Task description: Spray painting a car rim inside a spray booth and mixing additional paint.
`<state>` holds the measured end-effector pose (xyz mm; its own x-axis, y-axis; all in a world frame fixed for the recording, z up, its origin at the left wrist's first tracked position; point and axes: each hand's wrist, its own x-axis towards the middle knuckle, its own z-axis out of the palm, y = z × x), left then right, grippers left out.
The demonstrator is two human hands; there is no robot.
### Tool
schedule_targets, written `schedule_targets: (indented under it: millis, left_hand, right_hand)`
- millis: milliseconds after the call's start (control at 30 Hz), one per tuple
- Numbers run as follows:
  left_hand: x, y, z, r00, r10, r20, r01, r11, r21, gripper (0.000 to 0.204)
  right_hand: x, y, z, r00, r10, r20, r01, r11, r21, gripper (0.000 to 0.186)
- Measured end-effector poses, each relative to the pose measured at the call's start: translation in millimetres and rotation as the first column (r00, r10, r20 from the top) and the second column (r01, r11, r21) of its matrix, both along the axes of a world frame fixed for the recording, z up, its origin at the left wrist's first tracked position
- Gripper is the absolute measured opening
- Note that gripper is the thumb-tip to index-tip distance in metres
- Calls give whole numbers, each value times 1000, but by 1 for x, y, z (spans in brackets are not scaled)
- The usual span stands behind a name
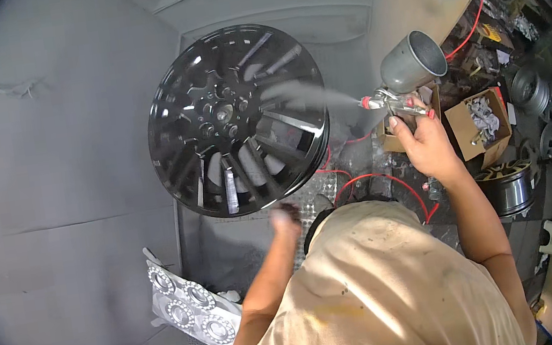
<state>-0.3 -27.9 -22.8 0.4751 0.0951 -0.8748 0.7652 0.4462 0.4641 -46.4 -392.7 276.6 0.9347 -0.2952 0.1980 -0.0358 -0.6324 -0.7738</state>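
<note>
A glossy black multi-spoke wheel rim point(224, 113) faces me at the centre left. My right hand point(423, 141) is wrapped round a metal spray gun point(393, 101) with a grey cup point(412, 60) on top. A pale mist streams from its red-ringed nozzle toward the rim's right side, across a gap. Below the rim's lower edge, my left hand point(285, 220) is smeared by motion. Its fingers do not show clearly, and I cannot make out whether it touches the rim.
Grey-coated walls point(62, 153) stand left and behind. A red hose point(390, 177) loops over the floor. At right are an open cardboard box point(477, 123) with crumpled material, another black rim point(507, 186) and several silver rims point(548, 99). A sheet with ring-shaped pieces point(192, 304) sits lower left.
</note>
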Motion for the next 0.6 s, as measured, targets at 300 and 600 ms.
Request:
schedule_targets:
  millis: [300, 600]
  left_hand:
    - [-11, -43, 14, 948, -315, 47, 316, 913, -258, 23]
    - [55, 97, 14, 934, 259, 245, -250, 966, -68, 25]
  right_hand:
    - [6, 4, 6, 998, 52, -16, -53, 999, -9, 23]
    - [7, 2, 11, 997, 76, -33, -74, 996, 54, 20]
